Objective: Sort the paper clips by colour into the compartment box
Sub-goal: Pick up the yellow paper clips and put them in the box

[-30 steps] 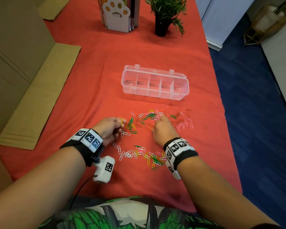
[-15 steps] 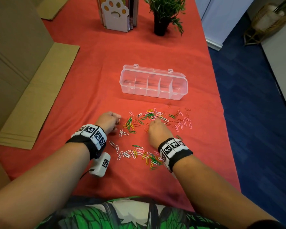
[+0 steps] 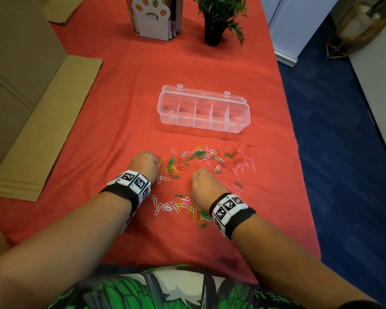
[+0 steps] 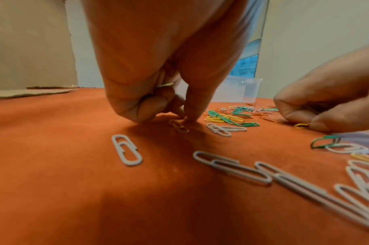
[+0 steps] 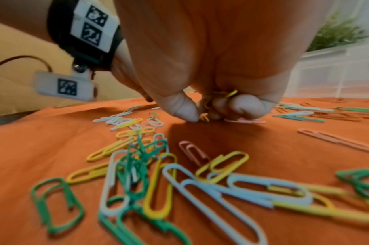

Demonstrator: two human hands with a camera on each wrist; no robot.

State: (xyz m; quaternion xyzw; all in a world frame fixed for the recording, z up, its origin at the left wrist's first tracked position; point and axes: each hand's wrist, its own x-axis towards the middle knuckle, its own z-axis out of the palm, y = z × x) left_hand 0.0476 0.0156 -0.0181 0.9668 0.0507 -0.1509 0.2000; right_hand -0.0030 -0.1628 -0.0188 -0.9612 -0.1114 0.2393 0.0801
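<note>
Left hand (image 3: pixel 145 164), fingers curled round yellow wire paper clips (image 4: pixel 165 85), pinches at another on the red cloth (image 3: pixel 112 121). Right hand (image 5: pixel 210 69) likewise hoards a yellow bunch (image 5: pixel 229 95), probably to save trips. Clear plastic compartment box (image 3: pixel 203 112), lid open, sits at twelve o'clock of the scattered clips, seemingly unfilled.

Bare cloth (image 3: pixel 187 137) before compartment box (image 3: pixel 203 112)
</note>
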